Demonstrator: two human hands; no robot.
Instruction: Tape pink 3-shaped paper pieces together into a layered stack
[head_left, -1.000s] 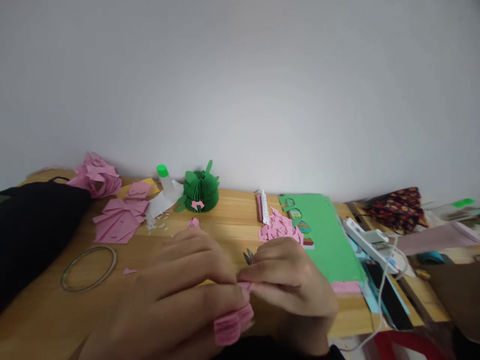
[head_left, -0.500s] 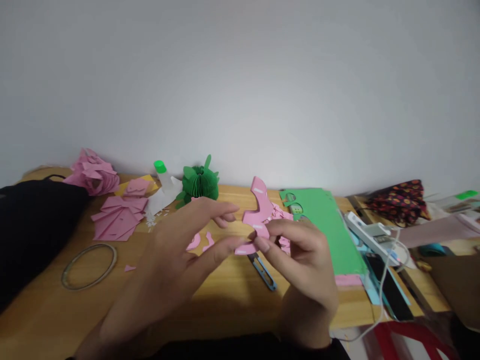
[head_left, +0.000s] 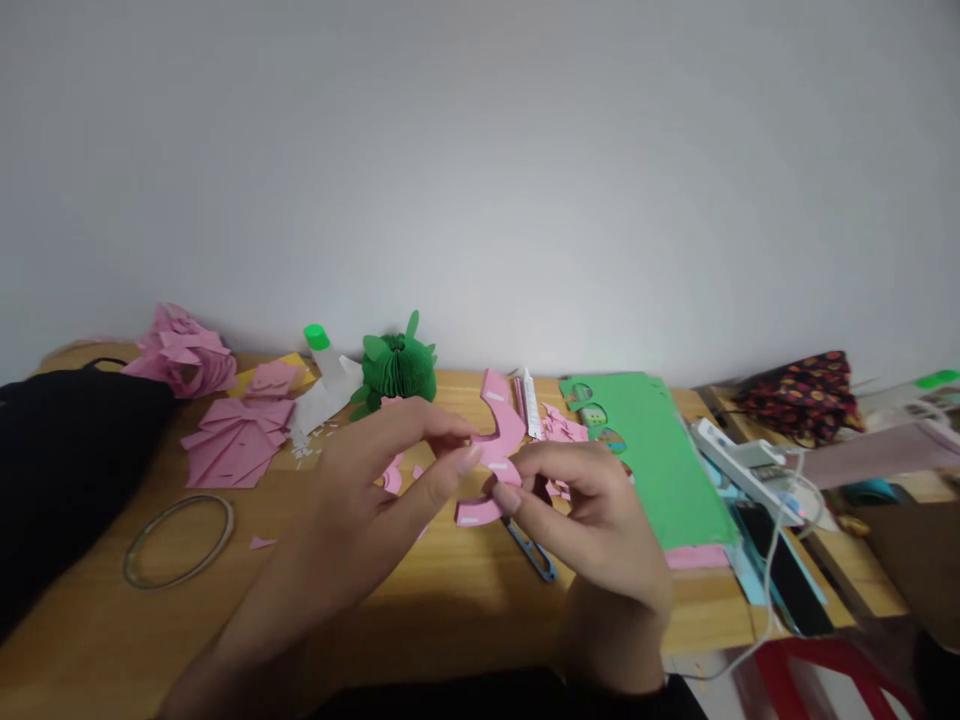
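Note:
A curved pink paper cutout (head_left: pixel 506 420), its wavy outline carrying small white strips, is held up over the table. My right hand (head_left: pixel 592 510) pinches its lower right edge between thumb and fingers. At its left side is my left hand (head_left: pixel 375 490), thumb and forefinger closed together by the cutout's middle point. Whatever lies between those left fingertips is too small to make out. Beneath the cutout lie blue-handled thread snips (head_left: pixel 531 550), partly hidden by my right hand. Pink paper scraps (head_left: pixel 559 428) lie behind that hand.
A green honeycomb-paper ball (head_left: pixel 399 367), a green-capped glue stick (head_left: pixel 319 340) and folded pink paper (head_left: pixel 236 440) stand or lie left of centre. A tape ring (head_left: pixel 180 540) is nearer me. On the right are green sheets (head_left: pixel 660 460), a power strip (head_left: pixel 742 470) and a phone (head_left: pixel 784 570).
The cutout and my right hand have shifted slightly left and down. My left thumb and forefinger, apart before, have closed together beside the cutout's middle point.

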